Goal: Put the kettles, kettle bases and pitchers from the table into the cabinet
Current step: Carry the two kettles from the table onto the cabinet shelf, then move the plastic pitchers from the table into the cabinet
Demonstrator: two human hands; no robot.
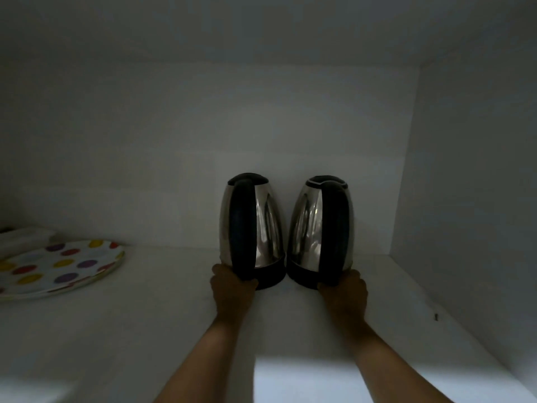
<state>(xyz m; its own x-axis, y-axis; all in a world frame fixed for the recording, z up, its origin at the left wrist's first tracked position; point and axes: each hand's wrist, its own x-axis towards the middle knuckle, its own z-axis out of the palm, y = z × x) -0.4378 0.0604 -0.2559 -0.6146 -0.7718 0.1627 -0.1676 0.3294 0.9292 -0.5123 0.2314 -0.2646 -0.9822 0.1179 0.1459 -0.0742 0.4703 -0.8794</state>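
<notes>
Fingers (247, 283) of both hands wrap the kettle bottoms: left hand (231, 289) on the left kettle (251, 231), right hand (345, 292) on the right kettle (321, 231). Both stand upright on the cabinet shelf (174, 301), dotted plate (58, 266) at 9 o'clock.

White cabinet shelf (174, 330), dim inside. Two steel kettles on black bases stand upright far centre-right, just beside each other, handles facing near: left kettle (267, 225), right kettle (305, 228). Polka-dot plate (58, 266) lies flat at the left edge, well apart from the kettles.
</notes>
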